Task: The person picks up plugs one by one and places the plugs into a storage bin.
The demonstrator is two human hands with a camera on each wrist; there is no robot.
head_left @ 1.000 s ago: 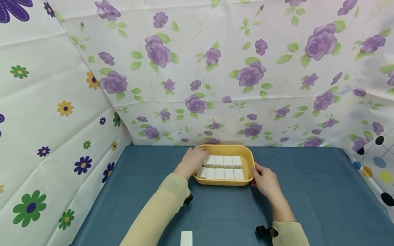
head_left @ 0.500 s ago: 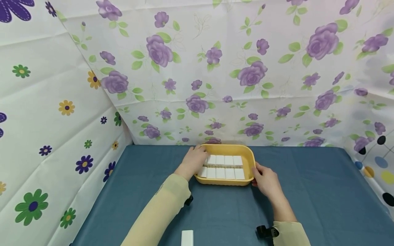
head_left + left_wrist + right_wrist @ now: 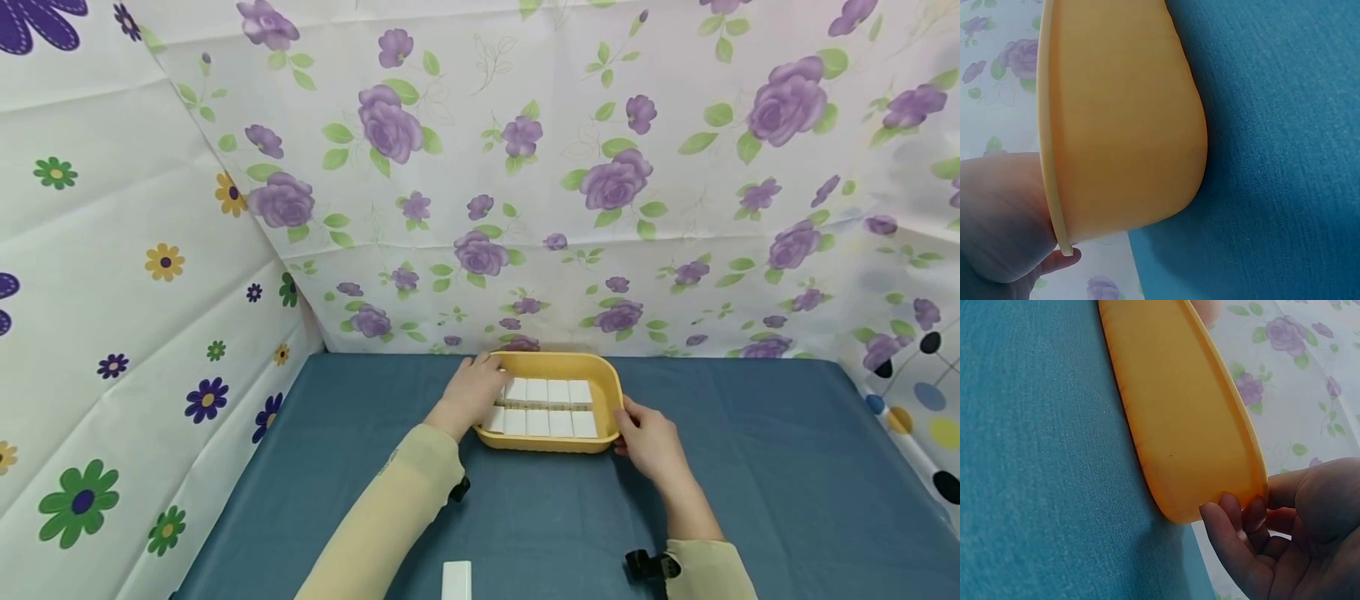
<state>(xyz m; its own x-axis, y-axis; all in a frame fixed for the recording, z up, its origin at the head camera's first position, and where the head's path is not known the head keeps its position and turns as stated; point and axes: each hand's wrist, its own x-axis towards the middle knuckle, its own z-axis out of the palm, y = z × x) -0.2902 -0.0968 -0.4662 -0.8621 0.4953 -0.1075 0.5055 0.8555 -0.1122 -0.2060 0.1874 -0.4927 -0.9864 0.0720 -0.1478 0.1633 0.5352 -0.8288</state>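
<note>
A yellow plastic basket [image 3: 555,445] sits at the far side of the table, close to the flowered backdrop. Inside it, white rectangular blocks [image 3: 558,423] lie side by side in two rows. My left hand [image 3: 468,393] grips the basket's left end, its fingers reaching over the rim and covering the leftmost blocks. At the opposite end, my right hand [image 3: 649,439] holds the rim; in the right wrist view its thumb is at the rim and its curled fingers [image 3: 1225,534] touch the outer wall. The left wrist view shows the left hand [image 3: 1004,212] partly behind the rim.
A single white block [image 3: 457,580] lies near the front of the blue-covered table [image 3: 540,525], cut off by the lower frame edge. A white cloth with purple roses [image 3: 480,167] hangs behind, and another flowered cloth [image 3: 127,333] bounds the left side.
The whole head view has shifted very slightly. Both hands stay on the basket's ends, and the basket and the blocks keep their places.
</note>
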